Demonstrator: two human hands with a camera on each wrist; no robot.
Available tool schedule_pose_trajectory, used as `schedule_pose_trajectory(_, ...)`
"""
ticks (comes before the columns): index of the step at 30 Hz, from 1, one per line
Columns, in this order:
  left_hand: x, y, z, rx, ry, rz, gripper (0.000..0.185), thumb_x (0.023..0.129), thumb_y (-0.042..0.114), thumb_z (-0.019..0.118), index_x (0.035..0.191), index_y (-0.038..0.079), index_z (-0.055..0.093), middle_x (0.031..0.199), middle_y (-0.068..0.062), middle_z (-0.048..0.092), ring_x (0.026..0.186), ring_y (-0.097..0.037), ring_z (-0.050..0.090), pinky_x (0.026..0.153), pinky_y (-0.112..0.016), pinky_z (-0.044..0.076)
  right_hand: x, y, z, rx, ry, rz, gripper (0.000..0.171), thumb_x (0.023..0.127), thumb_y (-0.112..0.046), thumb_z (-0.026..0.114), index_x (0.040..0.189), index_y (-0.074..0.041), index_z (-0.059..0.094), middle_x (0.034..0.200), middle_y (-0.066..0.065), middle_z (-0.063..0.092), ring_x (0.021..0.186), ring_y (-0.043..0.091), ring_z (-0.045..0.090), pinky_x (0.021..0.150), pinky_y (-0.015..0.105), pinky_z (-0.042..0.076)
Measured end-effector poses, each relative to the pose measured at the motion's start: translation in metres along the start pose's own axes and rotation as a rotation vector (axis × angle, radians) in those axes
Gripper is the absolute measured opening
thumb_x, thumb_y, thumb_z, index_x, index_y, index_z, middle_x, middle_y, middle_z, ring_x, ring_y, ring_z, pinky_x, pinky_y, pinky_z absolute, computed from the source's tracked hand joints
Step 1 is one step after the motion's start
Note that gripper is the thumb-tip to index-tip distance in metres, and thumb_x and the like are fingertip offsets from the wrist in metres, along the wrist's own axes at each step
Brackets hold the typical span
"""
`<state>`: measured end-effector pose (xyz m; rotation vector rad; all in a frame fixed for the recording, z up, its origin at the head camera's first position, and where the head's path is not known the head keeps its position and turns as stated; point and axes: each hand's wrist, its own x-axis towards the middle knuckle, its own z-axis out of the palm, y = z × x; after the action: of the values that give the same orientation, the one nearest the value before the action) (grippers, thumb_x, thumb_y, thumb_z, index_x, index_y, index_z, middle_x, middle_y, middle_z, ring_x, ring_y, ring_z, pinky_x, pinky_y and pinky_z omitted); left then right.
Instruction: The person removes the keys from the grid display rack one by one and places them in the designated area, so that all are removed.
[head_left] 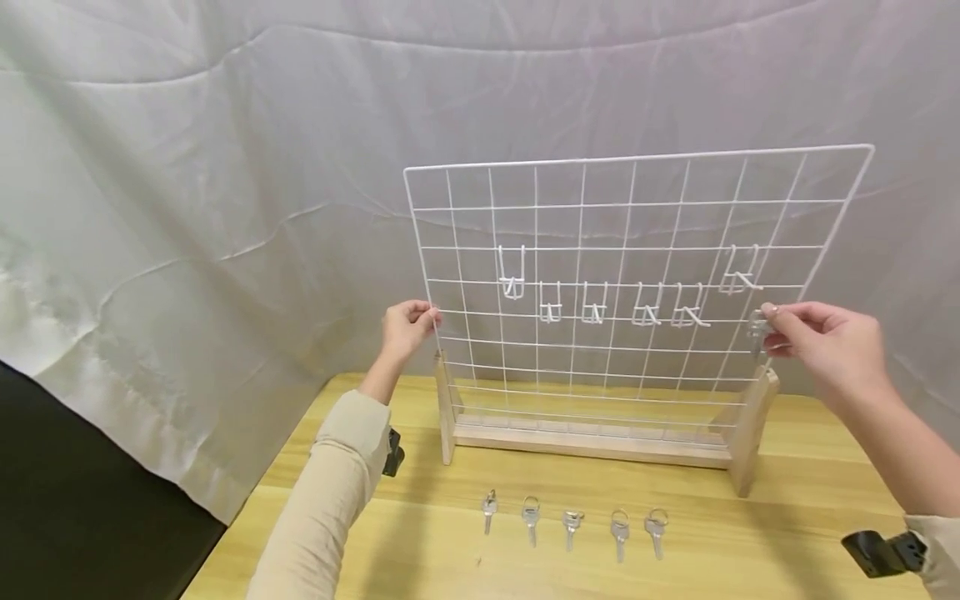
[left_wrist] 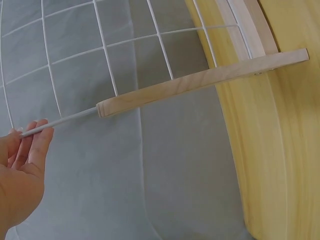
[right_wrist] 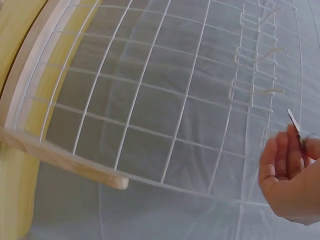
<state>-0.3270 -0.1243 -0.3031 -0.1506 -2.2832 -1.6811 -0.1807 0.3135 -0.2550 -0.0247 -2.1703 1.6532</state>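
Light wood table (head_left: 787,467) fills lower centre and lower right of head view, grain running left-right. Wooden base (head_left: 592,446) of white wire grid rack (head_left: 622,250) sits directly on it, centre frame, two upright end posts, rack standing upright. Five silver keys (head_left: 572,527) lie flat in row on tabletop just in front of base, lower centre, spaced apart, not touching, rings toward rack. Table's left edge meets white cloth backdrop (head_left: 187,250).
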Motion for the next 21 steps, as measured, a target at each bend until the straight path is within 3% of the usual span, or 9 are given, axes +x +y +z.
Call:
schedule_pose_trajectory(3,0.0,-0.003,0.0,0.005,0.005,-0.002,0.019,0.09,0.003,0.058,0.1,-0.012,0.063,0.1,-0.027,0.067,0.088,-0.027,0.069,0.077,-0.027,0.058,-0.003,0.006,-0.004,-0.194,-0.101,0.038,0.023,0.091,-0.023,0.06,0.073,-0.036,0.066,0.062,-0.02,0.065,0.056,0.001,0.062,0.054,0.014,0.053)
schedule_pose_trajectory(6,-0.002,-0.004,0.0,0.003,0.009,-0.012,0.019,0.089,0.004,0.058,0.099,-0.011,0.064,0.1,-0.026,0.067,0.088,-0.028,0.068,0.075,-0.025,0.058,-0.008,0.016,-0.005,-0.306,-0.204,0.065,0.022,0.092,-0.024,0.058,0.076,-0.037,0.065,0.063,-0.018,0.065,0.058,0.002,0.062,0.055,0.017,0.054)
schedule_pose_trajectory(9,-0.003,-0.004,0.0,0.006,0.019,-0.002,0.018,0.089,0.004,0.059,0.099,-0.01,0.064,0.099,-0.026,0.068,0.089,-0.029,0.068,0.074,-0.023,0.058,-0.014,0.029,-0.003,-0.395,-0.264,0.069,0.017,0.094,-0.022,0.055,0.088,-0.018,0.07,0.065,-0.018,0.065,0.061,0.003,0.062,0.057,0.021,0.056)
schedule_pose_trajectory(11,-0.003,-0.003,0.0,0.007,0.026,0.008,0.018,0.089,0.004,0.059,0.098,-0.01,0.064,0.098,-0.026,0.068,0.09,-0.03,0.068,0.073,-0.023,0.058,-0.019,0.039,-0.001,-0.436,-0.29,0.075,0.023,0.095,-0.02,0.053,0.097,-0.002,0.068,0.067,-0.017,0.066,0.062,0.003,0.062,0.058,0.023,0.056)
schedule_pose_trajectory(14,-0.002,-0.003,0.001,0.007,0.02,0.015,0.018,0.09,0.004,0.058,0.099,-0.01,0.064,0.099,-0.026,0.068,0.092,-0.032,0.067,0.075,-0.024,0.058,-0.026,0.054,0.002,-0.45,-0.314,0.096,0.031,0.095,-0.015,0.052,0.103,0.014,0.061,0.069,-0.016,0.066,0.062,0.003,0.061,0.058,0.024,0.056)
schedule_pose_trajectory(21,-0.001,-0.005,0.001,0.014,0.015,0.006,0.018,0.09,0.004,0.058,0.099,-0.01,0.064,0.099,-0.025,0.068,0.088,-0.027,0.068,0.074,-0.023,0.058,-0.043,0.091,0.013,-0.387,-0.344,0.206,0.028,0.093,-0.008,0.051,0.103,0.017,0.059,0.073,-0.009,0.068,0.064,0.004,0.061,0.059,0.025,0.057)
